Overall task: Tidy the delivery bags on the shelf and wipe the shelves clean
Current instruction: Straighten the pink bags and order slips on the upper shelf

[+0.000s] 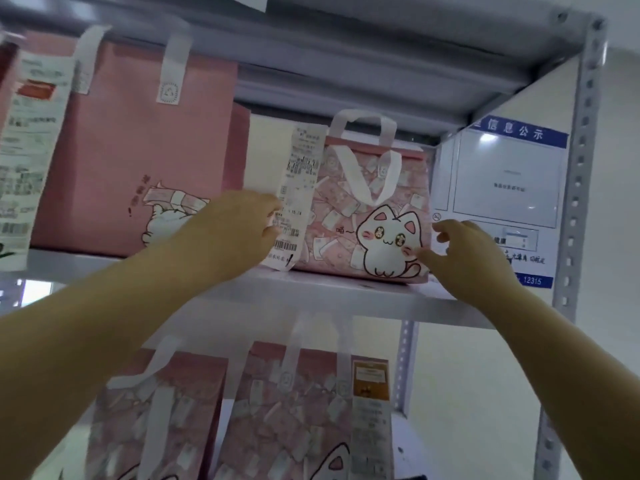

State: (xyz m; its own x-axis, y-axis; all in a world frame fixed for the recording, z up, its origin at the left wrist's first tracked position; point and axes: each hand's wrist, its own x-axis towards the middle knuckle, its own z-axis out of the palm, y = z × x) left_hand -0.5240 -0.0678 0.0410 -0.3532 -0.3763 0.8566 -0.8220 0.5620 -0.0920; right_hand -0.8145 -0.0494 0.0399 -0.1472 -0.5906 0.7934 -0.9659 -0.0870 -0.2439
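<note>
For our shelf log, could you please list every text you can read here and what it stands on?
"信息公示": blue header of the wall notice.
"12315": blue strip at that notice's foot.
Print on the receipt on the cat bag: too blurred to read.
Other lettering: blurred.

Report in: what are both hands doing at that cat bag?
Left hand at the receipt, hold unclear. Right hand open at cat bag. Bag upright on shelf. Nothing blocking.
</note>
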